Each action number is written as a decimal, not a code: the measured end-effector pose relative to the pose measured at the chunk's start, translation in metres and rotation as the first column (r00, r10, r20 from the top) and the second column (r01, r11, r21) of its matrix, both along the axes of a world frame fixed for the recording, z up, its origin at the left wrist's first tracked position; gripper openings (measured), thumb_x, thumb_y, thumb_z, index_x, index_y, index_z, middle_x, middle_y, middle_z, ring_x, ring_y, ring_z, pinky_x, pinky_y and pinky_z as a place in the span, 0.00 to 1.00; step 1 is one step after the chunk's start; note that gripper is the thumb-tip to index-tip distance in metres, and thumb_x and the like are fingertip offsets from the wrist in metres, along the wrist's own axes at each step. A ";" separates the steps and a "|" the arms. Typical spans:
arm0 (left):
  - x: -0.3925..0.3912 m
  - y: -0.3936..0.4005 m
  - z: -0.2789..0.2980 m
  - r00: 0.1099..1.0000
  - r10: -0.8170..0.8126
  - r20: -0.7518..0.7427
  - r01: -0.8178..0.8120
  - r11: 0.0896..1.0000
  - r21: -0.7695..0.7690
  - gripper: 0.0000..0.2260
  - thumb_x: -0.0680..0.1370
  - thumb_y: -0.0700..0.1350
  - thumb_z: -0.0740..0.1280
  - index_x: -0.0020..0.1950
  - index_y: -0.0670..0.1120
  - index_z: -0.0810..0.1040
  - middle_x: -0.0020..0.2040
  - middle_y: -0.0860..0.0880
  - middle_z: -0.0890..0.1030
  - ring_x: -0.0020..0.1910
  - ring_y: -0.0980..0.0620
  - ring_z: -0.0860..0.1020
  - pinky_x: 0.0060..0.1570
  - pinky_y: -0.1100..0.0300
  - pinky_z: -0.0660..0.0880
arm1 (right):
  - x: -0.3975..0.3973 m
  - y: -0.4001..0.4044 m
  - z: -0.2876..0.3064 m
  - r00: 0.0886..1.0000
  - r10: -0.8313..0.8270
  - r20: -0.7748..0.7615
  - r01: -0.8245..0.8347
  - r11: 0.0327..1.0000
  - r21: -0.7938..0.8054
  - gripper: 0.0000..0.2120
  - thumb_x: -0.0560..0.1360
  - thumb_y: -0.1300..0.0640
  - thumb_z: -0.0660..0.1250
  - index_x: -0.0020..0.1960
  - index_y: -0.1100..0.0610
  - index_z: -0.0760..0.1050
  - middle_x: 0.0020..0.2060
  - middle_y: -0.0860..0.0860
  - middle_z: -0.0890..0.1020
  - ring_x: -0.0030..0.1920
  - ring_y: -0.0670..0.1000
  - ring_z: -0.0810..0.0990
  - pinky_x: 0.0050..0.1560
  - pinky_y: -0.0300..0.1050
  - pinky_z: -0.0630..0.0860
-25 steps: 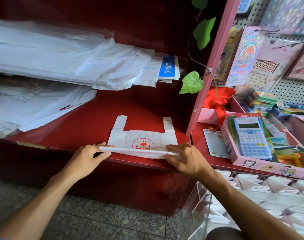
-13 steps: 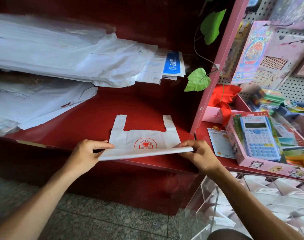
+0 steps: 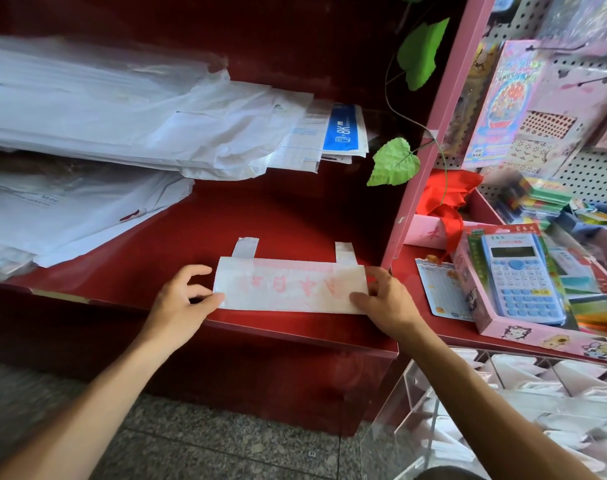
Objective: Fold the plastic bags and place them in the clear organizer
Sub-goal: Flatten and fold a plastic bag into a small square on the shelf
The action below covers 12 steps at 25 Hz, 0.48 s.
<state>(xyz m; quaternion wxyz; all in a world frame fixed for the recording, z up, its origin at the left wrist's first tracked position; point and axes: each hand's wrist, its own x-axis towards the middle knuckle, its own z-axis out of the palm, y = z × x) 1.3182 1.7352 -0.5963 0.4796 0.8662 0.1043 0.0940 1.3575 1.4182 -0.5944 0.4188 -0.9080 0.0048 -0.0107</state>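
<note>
Left hand [image 3: 182, 301]: thumb and fingers pinch the bag's left end.
Right hand [image 3: 385, 303]: pinches the right end.
Bag [image 3: 290, 289]: on the red shelf [image 3: 205, 230], one lengthwise fold laid, handles protruding; further folds remain.
Organizer [image 3: 503, 410]: lower right, already holding folded bags; this bag not yet placed.

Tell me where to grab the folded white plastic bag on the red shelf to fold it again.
Pinch the two short ends of the white plastic bag with red print, coming in from left and right. It lies flat as a long strip, and the left hand and right hand already hold those ends.
</note>
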 end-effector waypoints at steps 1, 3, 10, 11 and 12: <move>0.000 -0.002 -0.001 1.000 -0.003 0.019 0.002 0.999 0.050 0.17 0.75 0.45 0.74 0.61 0.53 0.74 0.43 0.56 0.84 0.50 0.55 0.78 0.52 0.56 0.68 | 0.001 0.001 0.000 1.000 -0.010 0.011 0.011 0.996 -0.090 0.23 0.74 0.58 0.69 0.68 0.55 0.71 0.44 0.51 0.83 0.44 0.52 0.81 0.40 0.43 0.73; 0.001 -0.006 -0.003 0.998 -0.015 0.061 0.007 0.991 0.136 0.13 0.75 0.44 0.73 0.56 0.53 0.74 0.39 0.56 0.84 0.45 0.54 0.79 0.50 0.54 0.70 | 0.002 0.004 0.001 0.999 -0.042 0.029 0.046 0.987 -0.155 0.23 0.75 0.59 0.66 0.70 0.57 0.69 0.41 0.51 0.81 0.43 0.53 0.78 0.41 0.44 0.70; 0.003 -0.009 -0.003 0.999 0.030 0.039 -0.039 0.960 0.276 0.09 0.71 0.44 0.74 0.35 0.55 0.80 0.33 0.59 0.81 0.38 0.53 0.81 0.53 0.50 0.76 | 0.000 0.013 0.000 0.996 -0.071 0.048 0.081 0.965 -0.251 0.20 0.75 0.61 0.64 0.67 0.59 0.71 0.47 0.56 0.82 0.48 0.58 0.81 0.45 0.48 0.77; 0.003 -0.009 -0.002 0.999 0.025 0.025 -0.031 0.960 0.277 0.08 0.71 0.44 0.74 0.34 0.55 0.80 0.33 0.58 0.81 0.39 0.53 0.81 0.53 0.50 0.76 | 0.001 0.013 -0.001 0.996 -0.078 0.042 0.086 0.963 -0.255 0.19 0.74 0.61 0.64 0.65 0.60 0.72 0.47 0.56 0.83 0.48 0.59 0.81 0.45 0.48 0.77; 0.003 -0.008 -0.001 1.000 0.020 0.013 -0.023 0.962 0.271 0.07 0.71 0.46 0.74 0.34 0.55 0.81 0.33 0.58 0.81 0.39 0.53 0.81 0.53 0.50 0.76 | 0.001 0.013 -0.001 0.995 -0.090 0.038 0.097 0.961 -0.258 0.19 0.74 0.61 0.64 0.64 0.60 0.72 0.47 0.56 0.82 0.48 0.59 0.80 0.46 0.49 0.77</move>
